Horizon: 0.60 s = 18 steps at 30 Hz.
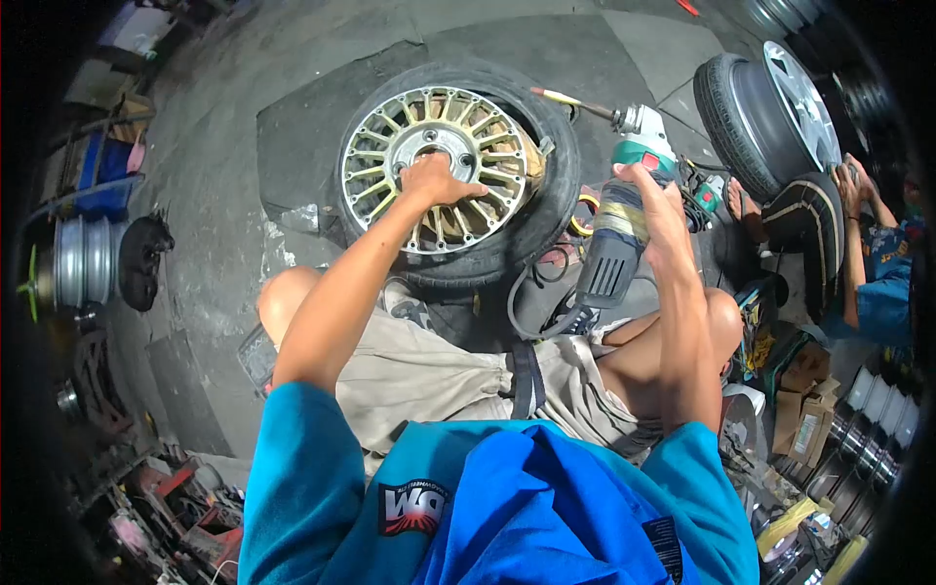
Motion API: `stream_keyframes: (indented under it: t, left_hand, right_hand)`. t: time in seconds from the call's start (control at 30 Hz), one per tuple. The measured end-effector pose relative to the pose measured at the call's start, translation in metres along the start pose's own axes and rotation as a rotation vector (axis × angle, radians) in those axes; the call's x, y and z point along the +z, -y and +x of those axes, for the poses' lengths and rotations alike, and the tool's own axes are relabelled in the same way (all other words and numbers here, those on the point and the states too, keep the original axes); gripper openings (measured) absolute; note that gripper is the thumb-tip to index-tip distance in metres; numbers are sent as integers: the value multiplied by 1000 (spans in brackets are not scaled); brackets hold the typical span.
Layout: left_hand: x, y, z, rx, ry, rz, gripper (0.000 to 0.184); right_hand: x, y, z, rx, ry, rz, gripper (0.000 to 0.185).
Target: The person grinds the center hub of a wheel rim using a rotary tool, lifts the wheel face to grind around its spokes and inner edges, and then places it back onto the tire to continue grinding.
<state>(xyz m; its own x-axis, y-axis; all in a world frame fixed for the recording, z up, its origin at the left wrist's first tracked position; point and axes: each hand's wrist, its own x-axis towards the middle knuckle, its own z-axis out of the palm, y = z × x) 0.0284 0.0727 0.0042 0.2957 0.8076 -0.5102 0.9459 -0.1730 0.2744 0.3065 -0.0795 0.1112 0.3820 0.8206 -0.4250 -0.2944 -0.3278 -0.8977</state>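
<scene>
A multi-spoke alloy wheel rim (402,146) lies flat in front of me, resting on a black tyre (561,146). At its centre my left hand (436,181) grips the hub, fingers curled into the middle hole and thumb out to the right. My right hand (655,205) is wrapped around a green and grey angle grinder (606,273), its body bound with tape. The grinder's metal head points away from me, right of the tyre. A thin rod with an orange and yellow end (558,97) reaches left from near that head.
At the right, another person's hands (850,183) are by a wheel with a tyre (726,122) standing upright. A cable (517,317) loops from the grinder by my feet. Rims (86,261) stand at the left; cardboard boxes (804,419) sit at the lower right.
</scene>
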Motion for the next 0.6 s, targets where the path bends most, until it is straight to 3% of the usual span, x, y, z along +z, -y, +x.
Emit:
stream_keyframes:
  t: [0.13,0.2,0.23,0.27,0.33,0.37,0.5,0.6]
  left_hand:
    - [7,10,9,77,-14,13,102]
    - [9,10,7,-8,-59,-43,98]
    - [10,5,2,-43,-107,-54,84]
    - [6,5,-1,-45,-110,-58,84]
    - [4,10,-1,3,-115,-153,77]
    - [6,16,0,67,-232,-239,62]
    - [-40,32,0,70,-38,-679,38]
    - [-41,35,19,40,-79,-850,43]
  right_hand:
    - [7,0,5,-34,34,36,36]
    - [10,-1,7,-51,35,21,37]
    - [12,0,8,-64,34,10,39]
    - [15,1,8,-67,38,6,39]
    - [17,3,6,-21,48,23,31]
    - [17,4,6,-18,45,25,31]
    - [12,4,5,-24,42,28,31]
    - [10,10,5,31,84,71,34]
